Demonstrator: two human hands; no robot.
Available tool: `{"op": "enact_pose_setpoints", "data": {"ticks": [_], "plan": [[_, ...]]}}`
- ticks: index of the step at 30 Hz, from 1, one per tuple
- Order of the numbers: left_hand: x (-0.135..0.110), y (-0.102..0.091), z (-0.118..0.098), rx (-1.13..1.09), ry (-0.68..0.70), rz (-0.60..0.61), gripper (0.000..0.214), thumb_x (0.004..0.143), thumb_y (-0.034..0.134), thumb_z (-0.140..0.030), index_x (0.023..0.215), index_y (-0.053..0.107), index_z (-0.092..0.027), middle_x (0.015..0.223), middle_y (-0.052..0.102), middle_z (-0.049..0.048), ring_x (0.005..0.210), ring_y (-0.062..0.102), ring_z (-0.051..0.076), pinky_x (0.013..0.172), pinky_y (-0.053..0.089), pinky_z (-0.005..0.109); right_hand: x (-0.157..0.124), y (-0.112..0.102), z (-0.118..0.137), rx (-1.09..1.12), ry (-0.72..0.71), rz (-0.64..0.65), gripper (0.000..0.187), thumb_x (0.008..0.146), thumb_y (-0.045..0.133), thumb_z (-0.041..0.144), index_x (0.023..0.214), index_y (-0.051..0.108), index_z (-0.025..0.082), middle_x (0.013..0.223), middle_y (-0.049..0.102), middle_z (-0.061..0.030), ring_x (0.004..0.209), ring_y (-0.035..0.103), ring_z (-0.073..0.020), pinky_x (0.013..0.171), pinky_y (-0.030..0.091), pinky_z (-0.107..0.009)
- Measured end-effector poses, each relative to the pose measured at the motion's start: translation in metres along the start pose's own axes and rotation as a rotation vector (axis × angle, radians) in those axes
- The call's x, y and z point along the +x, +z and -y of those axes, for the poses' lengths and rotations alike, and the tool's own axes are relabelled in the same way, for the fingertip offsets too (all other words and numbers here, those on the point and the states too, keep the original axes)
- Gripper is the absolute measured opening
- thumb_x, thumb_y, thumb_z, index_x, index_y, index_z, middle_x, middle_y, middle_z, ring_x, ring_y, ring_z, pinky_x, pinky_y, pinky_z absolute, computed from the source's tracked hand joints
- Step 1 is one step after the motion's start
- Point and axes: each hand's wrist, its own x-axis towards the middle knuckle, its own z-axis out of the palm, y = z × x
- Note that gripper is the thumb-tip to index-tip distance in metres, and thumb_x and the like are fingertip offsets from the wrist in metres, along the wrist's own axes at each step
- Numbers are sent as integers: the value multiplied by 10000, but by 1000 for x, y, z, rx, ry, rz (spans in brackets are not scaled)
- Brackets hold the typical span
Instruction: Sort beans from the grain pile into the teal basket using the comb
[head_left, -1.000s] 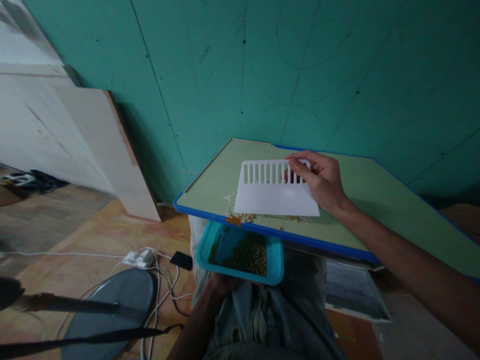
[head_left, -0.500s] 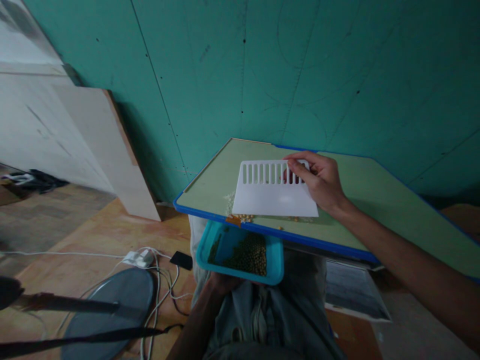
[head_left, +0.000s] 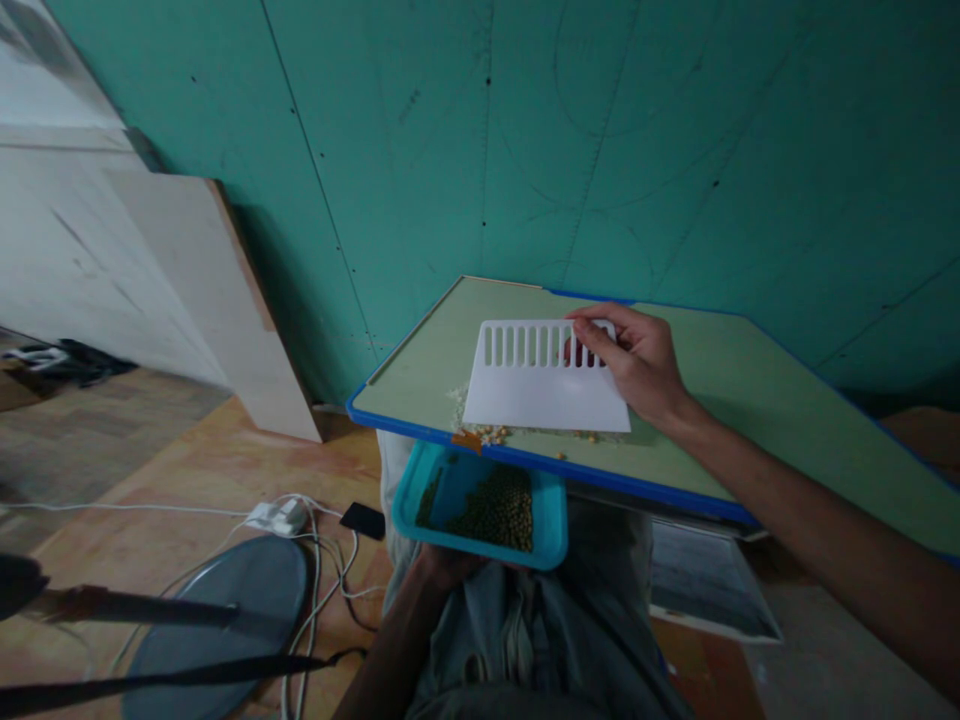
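Note:
My right hand grips the slotted top of a white plastic scraper, whose lower edge rests on the green table near the blue front edge. Small yellowish grains lie along that edge, below the scraper. Below the table edge, a turquoise tray holding green-brown grains is held on my lap. My left hand is under the tray's near side, mostly hidden, its fingers closed on it.
A teal wall stands close behind the table. A leaning board is at the left. On the wooden floor lie white cables and a power strip, a small black object and a round grey stand base.
The scraper has slid slightly left and toward the table's front edge with my right hand. The tray and left hand have stayed still.

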Motion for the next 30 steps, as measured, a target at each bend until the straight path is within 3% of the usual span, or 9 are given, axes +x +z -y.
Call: {"op": "enact_pose_setpoints", "data": {"ticks": [7, 9, 12, 16, 23, 30], "plan": [[-1, 5, 0, 57, 25, 34, 465, 552, 742, -632, 841, 766, -269, 982, 783, 50, 1127, 623, 341, 1028, 489, 443, 0, 0, -2, 35, 2, 8, 167, 821, 680, 349, 918, 720, 219, 703, 697, -3, 586, 618, -132, 537, 452, -256], [-3, 13, -3, 63, 30, 76, 498, 608, 691, -666, 915, 763, -280, 1066, 766, 39, 1159, 609, 334, 1036, 483, 443, 0, 0, -2, 42, 0, 13, 160, 821, 679, 344, 914, 721, 220, 700, 696, -1, 577, 609, -125, 530, 445, -250], [-9, 29, -8, 96, 78, 110, 667, 727, 476, -761, 1189, 658, -316, 1302, 656, 13, 1232, 563, 322, 1040, 481, 455, 0, 0, -3, 47, -1, 19, 160, 822, 678, 348, 912, 723, 224, 696, 693, -1, 573, 605, -126, 522, 440, -250], [-12, 41, -13, 129, 99, 125, 672, 741, 457, -756, 1211, 645, -314, 1303, 654, 22, 1239, 559, 323, 1030, 489, 446, -1, 0, -4, 57, 9, 22, 178, 813, 684, 364, 919, 724, 225, 707, 696, -6, 588, 619, -141, 533, 455, -264], [-9, 34, -10, 72, 68, 155, 672, 746, 496, -719, 1235, 639, -280, 1263, 679, 47, 1223, 567, 332, 1027, 490, 456, -1, 0, -3, 65, 21, 24, 179, 808, 690, 359, 916, 725, 220, 701, 697, -7, 588, 628, -144, 522, 458, -261], [-11, 40, -12, 47, 72, 200, 726, 755, 471, -733, 1288, 603, -259, 1253, 685, 51, 1232, 560, 331, 1016, 502, 442, 0, -1, -2, 64, 18, 27, 167, 809, 692, 348, 910, 724, 219, 707, 692, -3, 587, 620, -135, 531, 459, -258]]}}
